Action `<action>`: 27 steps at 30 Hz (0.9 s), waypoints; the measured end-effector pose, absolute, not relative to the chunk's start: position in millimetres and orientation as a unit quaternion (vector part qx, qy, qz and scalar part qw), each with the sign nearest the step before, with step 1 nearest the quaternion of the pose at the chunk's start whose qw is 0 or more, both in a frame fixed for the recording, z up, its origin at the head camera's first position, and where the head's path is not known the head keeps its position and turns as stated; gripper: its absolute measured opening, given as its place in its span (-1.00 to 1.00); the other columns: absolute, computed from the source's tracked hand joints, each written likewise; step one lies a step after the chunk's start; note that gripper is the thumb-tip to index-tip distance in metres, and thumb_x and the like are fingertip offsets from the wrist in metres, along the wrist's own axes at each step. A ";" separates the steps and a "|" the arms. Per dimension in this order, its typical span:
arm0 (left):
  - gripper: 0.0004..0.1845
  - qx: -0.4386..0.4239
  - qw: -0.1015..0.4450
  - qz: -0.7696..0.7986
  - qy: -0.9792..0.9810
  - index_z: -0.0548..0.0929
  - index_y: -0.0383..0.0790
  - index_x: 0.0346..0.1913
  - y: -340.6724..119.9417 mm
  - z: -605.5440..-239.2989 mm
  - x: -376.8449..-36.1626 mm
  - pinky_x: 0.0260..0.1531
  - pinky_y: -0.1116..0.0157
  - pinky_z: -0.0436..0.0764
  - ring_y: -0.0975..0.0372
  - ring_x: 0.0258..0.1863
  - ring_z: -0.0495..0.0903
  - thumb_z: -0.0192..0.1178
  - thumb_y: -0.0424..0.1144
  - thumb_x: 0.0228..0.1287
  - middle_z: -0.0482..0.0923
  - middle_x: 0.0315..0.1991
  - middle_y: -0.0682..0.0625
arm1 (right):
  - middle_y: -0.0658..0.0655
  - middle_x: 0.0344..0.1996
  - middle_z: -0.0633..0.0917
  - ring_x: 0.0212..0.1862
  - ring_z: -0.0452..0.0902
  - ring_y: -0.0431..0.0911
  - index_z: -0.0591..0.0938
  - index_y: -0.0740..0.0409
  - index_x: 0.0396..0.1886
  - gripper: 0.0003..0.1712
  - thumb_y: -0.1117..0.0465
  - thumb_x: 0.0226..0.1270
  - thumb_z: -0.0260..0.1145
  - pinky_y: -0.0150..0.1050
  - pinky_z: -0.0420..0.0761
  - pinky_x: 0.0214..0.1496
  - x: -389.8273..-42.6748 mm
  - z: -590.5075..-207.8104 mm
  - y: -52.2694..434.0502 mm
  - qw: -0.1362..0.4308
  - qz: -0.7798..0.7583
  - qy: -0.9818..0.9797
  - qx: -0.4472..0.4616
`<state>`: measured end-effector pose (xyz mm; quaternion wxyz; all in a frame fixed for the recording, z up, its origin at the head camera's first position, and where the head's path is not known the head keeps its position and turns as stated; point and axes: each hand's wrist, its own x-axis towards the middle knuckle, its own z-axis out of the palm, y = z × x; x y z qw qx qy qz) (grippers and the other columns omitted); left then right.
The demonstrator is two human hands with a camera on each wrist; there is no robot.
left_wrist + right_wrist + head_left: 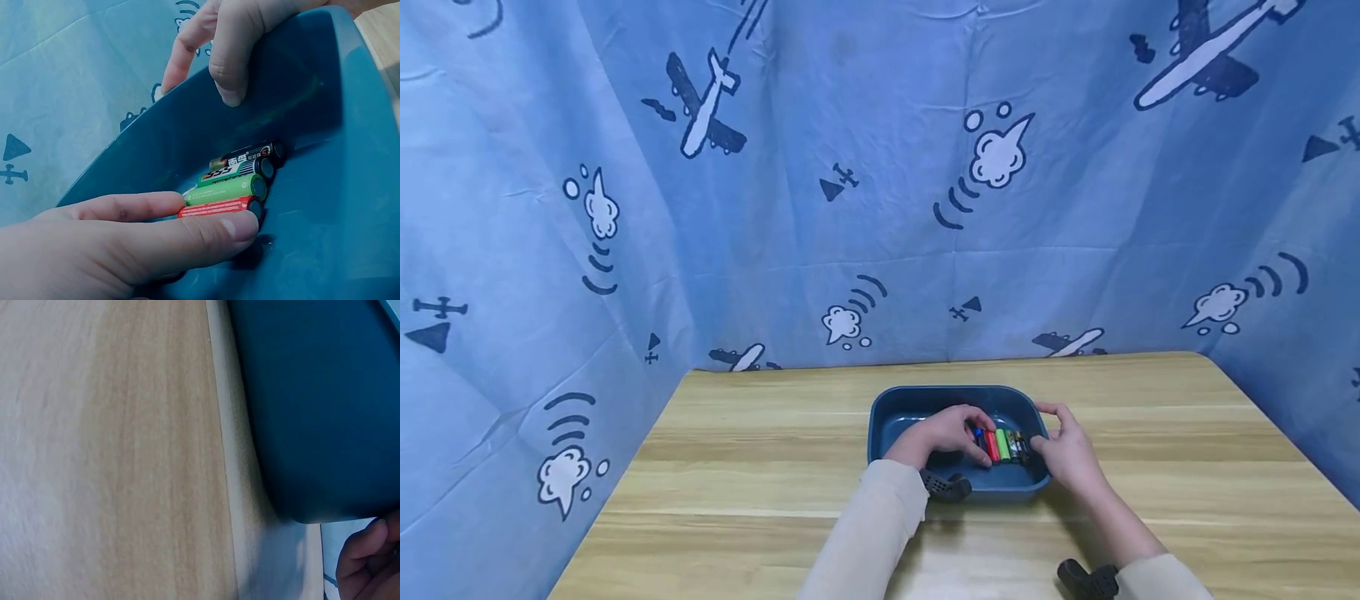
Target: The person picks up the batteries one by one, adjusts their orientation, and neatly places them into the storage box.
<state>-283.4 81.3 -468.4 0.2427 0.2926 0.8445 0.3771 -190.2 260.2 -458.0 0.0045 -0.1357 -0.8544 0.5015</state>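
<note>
Pinching a row of batteries [1002,446] inside the blue tray [887,417], the left hand [942,433] works mid-tabletop while the right hand [1070,454] grips the tray's right rim.

Left wrist: thumb [206,234] presses the red battery [219,207]; right fingers [231,56] hook over the rim.

Right wrist: tray's outer wall [319,406], wooden tabletop [112,450], curled fingertips [365,562].

1. The tray [887,417] is a plain dark teal-blue.
2. The batteries in it differ: one red battery [219,207], one bright green battery [228,189], one black battery [240,167] with white-and-yellow lettering, and one black-and-gold battery [247,152].
3. The table [760,467] is pale wood with a streaked grain.
4. The backdrop cloth [880,183] is light blue, printed with white-and-navy aeroplanes and white clouds.
5. The sleeves [865,533] are cream.
</note>
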 end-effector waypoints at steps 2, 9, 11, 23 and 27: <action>-0.56 0.290 0.248 0.379 0.843 0.60 -0.06 -0.14 81.9 -469.2 -282.7 -0.37 0.45 0.44 0.31 -0.40 0.39 0.50 -0.27 -0.17 0.43 -0.27 0.16 | 0.46 -0.19 0.58 -0.35 0.57 0.02 0.18 0.22 0.32 -0.39 0.40 0.28 0.08 -0.20 0.56 -0.47 -188.8 -458.0 260.3 0.004 0.500 -0.855 -0.137; -0.57 0.293 0.246 0.375 0.844 0.60 -0.05 -0.16 84.3 -472.6 -280.9 -0.37 0.45 0.44 0.32 -0.41 0.40 0.51 -0.26 -0.17 0.43 -0.28 0.17 | 0.47 -0.18 0.57 -0.36 0.56 0.03 0.17 0.22 0.32 -0.39 0.39 0.28 0.07 -0.20 0.56 -0.48 -184.9 -459.1 260.7 0.004 0.495 -0.858 -0.139; -0.57 0.293 0.244 0.370 0.847 0.60 -0.04 -0.16 84.9 -472.2 -281.2 -0.38 0.45 0.45 0.32 -0.41 0.40 0.51 -0.25 -0.17 0.44 -0.28 0.18 | 0.43 -0.24 0.59 -0.41 0.54 0.00 0.19 0.23 0.31 -0.40 0.39 0.27 0.08 -0.20 0.55 -0.51 -185.3 -459.3 260.6 0.010 0.494 -0.859 -0.137; -0.55 0.306 0.233 0.349 0.855 0.58 -0.08 -0.12 75.0 -470.0 -294.8 -0.32 0.44 0.46 0.30 -0.34 0.40 0.50 -0.27 -0.16 0.42 -0.21 0.14 | 0.18 -0.54 0.52 -0.54 0.42 -0.07 0.22 0.22 0.30 -0.38 0.39 0.23 0.12 -0.24 0.46 -0.57 -203.0 -460.4 250.6 0.023 0.477 -0.871 -0.118; -0.43 0.308 0.224 0.296 0.876 0.52 -0.04 0.02 73.2 -462.9 -294.9 -0.17 0.41 0.45 0.30 -0.21 0.37 0.50 -0.19 -0.15 0.36 -0.10 0.10 | 0.15 -0.57 0.48 -0.55 0.40 -0.07 0.22 0.21 0.29 -0.39 0.38 0.22 0.13 -0.24 0.45 -0.56 -208.4 -461.0 248.5 0.018 0.465 -0.879 -0.108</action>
